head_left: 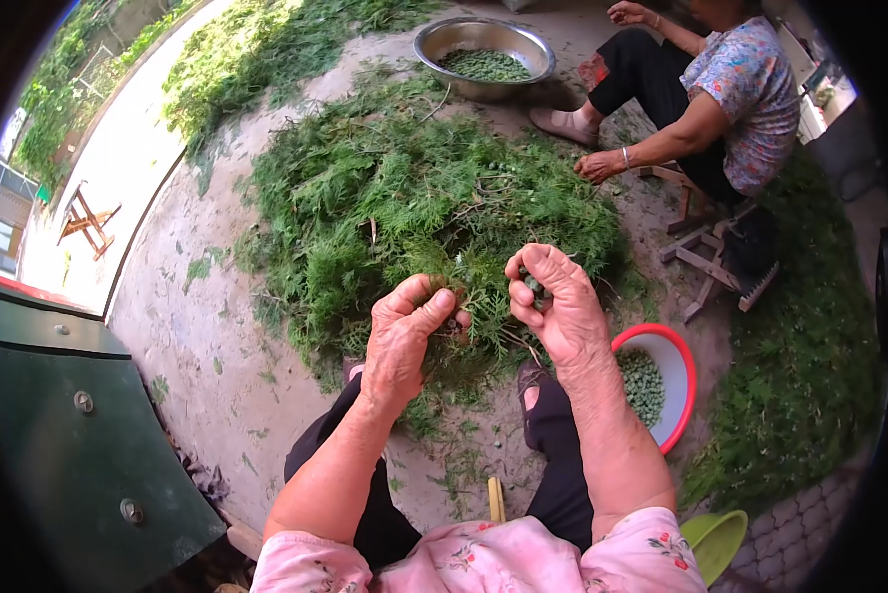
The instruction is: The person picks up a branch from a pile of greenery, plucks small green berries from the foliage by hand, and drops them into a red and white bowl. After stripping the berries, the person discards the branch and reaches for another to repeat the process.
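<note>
Over the near edge of a heap of green branches (365, 188), my left hand (404, 331) pinches a leafy sprig (478, 282) between thumb and fingers. Just to its right, my right hand (557, 301) is curled around several small green berries (533, 284), palm side up. The hands are apart. Below and right of my right hand stands a white basin with a red rim (683, 395), holding many pale green berries (641, 385).
A metal basin (508, 87) of green berries stands beyond the heap. At the upper right a person (735, 79) sits, one hand at the heap's edge. Wooden stools (706, 267), (86, 222), a green panel (68, 445) and a green bowl (718, 542) lie around.
</note>
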Available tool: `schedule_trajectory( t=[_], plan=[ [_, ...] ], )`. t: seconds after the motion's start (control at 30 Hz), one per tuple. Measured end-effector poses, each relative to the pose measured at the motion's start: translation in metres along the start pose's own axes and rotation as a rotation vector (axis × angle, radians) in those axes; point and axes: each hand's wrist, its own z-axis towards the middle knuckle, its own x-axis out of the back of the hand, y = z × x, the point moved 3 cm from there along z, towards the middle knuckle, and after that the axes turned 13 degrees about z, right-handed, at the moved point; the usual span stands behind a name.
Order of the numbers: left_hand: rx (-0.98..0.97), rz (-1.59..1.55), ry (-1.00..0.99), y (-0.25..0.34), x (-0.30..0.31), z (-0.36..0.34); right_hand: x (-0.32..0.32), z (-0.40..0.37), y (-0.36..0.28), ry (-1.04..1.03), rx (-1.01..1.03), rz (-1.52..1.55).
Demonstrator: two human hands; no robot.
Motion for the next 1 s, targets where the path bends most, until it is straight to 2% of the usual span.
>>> schedule_trajectory(
  t=[0.1, 0.37, 0.53, 0.6, 0.73, 0.87, 0.9, 0.93, 1.0],
  plan=[
    [0.008, 0.031, -0.044, -0.001, -0.002, 0.0, -0.003, -0.001, 0.003, 0.017, -0.1, -0.265],
    [0.035, 0.099, -0.076, 0.001, -0.005, -0.002, -0.011, -0.003, 0.013, -0.104, -0.255, -0.282],
    [-0.004, 0.196, -0.081, 0.005, -0.008, -0.001, -0.011, -0.005, 0.016, 0.023, -0.108, -0.419],
    [-0.01, 0.345, -0.035, 0.002, -0.006, 0.0, -0.011, -0.006, 0.021, 0.031, -0.063, -0.425],
    [-0.008, 0.375, 0.012, 0.004, -0.007, -0.002, -0.013, -0.01, 0.031, 0.075, 0.065, -0.41],
    [-0.009, 0.466, 0.023, 0.009, -0.008, -0.006, -0.011, -0.009, 0.033, 0.126, 0.1, -0.372],
    [-0.003, 0.505, 0.03, 0.011, -0.008, -0.007, -0.009, -0.006, 0.025, 0.14, 0.183, -0.402],
    [-0.002, 0.505, 0.03, 0.01, -0.008, -0.007, -0.006, -0.004, 0.018, 0.155, 0.266, -0.433],
    [0.007, 0.218, 0.085, 0.005, -0.003, -0.006, -0.005, -0.003, 0.019, 0.118, 0.233, -0.376]
  ],
)
